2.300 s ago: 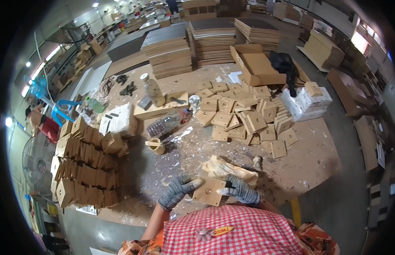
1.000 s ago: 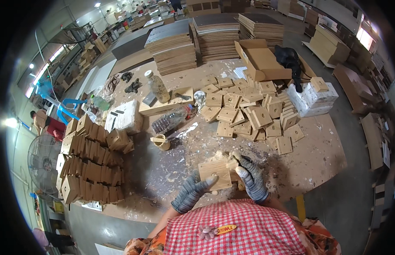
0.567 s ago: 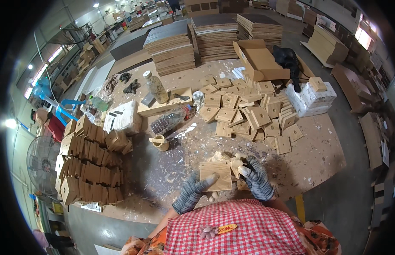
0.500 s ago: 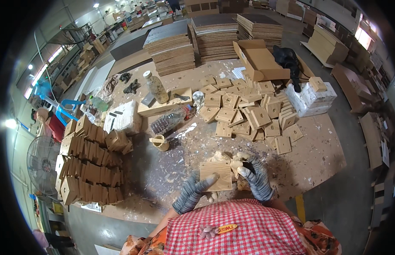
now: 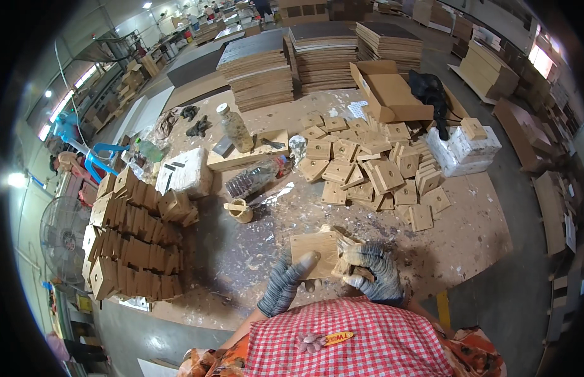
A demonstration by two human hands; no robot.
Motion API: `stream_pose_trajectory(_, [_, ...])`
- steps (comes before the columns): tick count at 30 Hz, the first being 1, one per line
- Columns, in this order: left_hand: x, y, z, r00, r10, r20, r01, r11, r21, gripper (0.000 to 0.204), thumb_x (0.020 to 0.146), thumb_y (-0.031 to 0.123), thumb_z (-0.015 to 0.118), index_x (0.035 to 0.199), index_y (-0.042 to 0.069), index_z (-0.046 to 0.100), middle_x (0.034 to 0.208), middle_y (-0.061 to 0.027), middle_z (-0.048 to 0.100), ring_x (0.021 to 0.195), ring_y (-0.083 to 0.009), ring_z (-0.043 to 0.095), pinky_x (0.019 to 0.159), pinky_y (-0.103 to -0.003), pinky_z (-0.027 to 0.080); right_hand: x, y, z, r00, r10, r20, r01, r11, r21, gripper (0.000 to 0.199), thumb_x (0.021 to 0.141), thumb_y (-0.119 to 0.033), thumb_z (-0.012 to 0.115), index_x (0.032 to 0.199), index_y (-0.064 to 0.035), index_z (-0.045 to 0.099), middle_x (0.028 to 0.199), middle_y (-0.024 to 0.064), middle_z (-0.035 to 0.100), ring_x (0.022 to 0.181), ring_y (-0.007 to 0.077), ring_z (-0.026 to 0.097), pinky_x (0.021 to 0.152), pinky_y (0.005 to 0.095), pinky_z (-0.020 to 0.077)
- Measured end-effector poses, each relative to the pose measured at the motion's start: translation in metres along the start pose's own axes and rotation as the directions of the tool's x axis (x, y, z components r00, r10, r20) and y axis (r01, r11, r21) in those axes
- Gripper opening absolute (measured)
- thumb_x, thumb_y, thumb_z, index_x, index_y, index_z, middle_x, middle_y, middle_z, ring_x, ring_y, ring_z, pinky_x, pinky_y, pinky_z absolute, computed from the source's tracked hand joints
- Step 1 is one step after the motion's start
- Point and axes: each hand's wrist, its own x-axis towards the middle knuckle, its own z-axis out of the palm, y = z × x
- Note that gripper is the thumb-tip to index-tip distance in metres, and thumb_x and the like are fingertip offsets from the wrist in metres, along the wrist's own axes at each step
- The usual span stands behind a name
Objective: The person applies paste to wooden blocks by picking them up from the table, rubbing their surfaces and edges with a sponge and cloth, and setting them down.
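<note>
My left hand [image 5: 282,284], in a grey knitted glove with bare fingertips, grips a flat square wooden block [image 5: 309,246], its thumb lying across the face. The block is tilted above the near edge of the table. In the same kind of glove, my right hand [image 5: 378,271] is closed round a crumpled tan piece, likely a rag [image 5: 343,256], pressed at the block's right edge. Its fingers partly hide the rag. Beyond my hands lies a loose heap of similar blocks [image 5: 385,174] with drilled holes. More blocks stand in a stacked pile [image 5: 131,248] at the left.
A small tan cup [image 5: 241,214] with a stick across it stands mid-table. Behind it are a lying plastic bottle [image 5: 254,178], an upright bottle [image 5: 235,131] and a white wrapped block [image 5: 185,174]. An open carton [image 5: 392,94] and board stacks [image 5: 257,69] are at the back.
My right hand has turned over and closed more on the rag, bringing it against the block's right edge. The block has shifted slightly left and up and tilted.
</note>
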Motion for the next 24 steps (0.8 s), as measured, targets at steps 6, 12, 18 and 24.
stream_pose_trajectory(6, [0.001, 0.001, 0.002, 1.0, -0.015, 0.026, 0.014, 0.999, 0.036, 0.056, 0.083, 0.04, 0.066, 0.119, 0.0, 0.051, 0.086, -0.0089, 0.063, 0.064, -0.0131, 0.059, 0.051, -0.023, 0.045, -0.007, 0.002, -0.002, 0.999, 0.005, 0.05, -0.004, 1.0, -0.017, 0.035, 0.08, -0.01, 0.072, 0.113, -0.0041, 0.061, 0.115, 0.0114, 0.061, 0.108, 0.0257, 0.058, 0.097, 0.0382, 0.0441])
stream_pose_trajectory(12, [-0.001, 0.007, 0.006, 0.996, -0.062, 0.066, 0.054, 0.992, 0.113, 0.054, 0.081, 0.04, 0.068, 0.115, 0.0, 0.056, 0.086, -0.0069, 0.063, 0.066, -0.0112, 0.057, 0.051, -0.022, 0.044, 0.021, -0.001, -0.001, 0.978, 0.131, -0.163, -0.131, 0.991, 0.011, 0.032, 0.08, -0.009, 0.07, 0.111, -0.0046, 0.062, 0.11, 0.0111, 0.061, 0.097, 0.023, 0.061, 0.084, 0.0339, 0.0504])
stream_pose_trajectory(18, [-0.002, 0.005, 0.003, 0.996, -0.074, 0.047, 0.068, 0.991, 0.117, 0.053, 0.081, 0.04, 0.069, 0.114, 0.001, 0.057, 0.086, -0.0062, 0.062, 0.067, -0.0111, 0.056, 0.05, -0.023, 0.042, 0.031, -0.013, -0.005, 0.989, 0.115, -0.095, -0.125, 0.987, -0.104, 0.03, 0.079, -0.011, 0.072, 0.107, -0.0045, 0.063, 0.108, 0.0112, 0.061, 0.096, 0.0244, 0.061, 0.084, 0.0341, 0.0504])
stream_pose_trajectory(24, [-0.003, 0.001, 0.004, 0.998, -0.024, -0.057, 0.027, 0.998, 0.052, 0.056, 0.08, 0.04, 0.068, 0.117, 0.001, 0.054, 0.088, -0.0062, 0.061, 0.066, -0.0123, 0.056, 0.052, -0.024, 0.042, 0.007, -0.006, 0.002, 0.998, 0.067, 0.014, -0.065, 0.994, -0.086, 0.032, 0.078, -0.013, 0.074, 0.108, -0.0051, 0.064, 0.109, 0.0101, 0.06, 0.103, 0.0256, 0.059, 0.092, 0.0368, 0.0469])
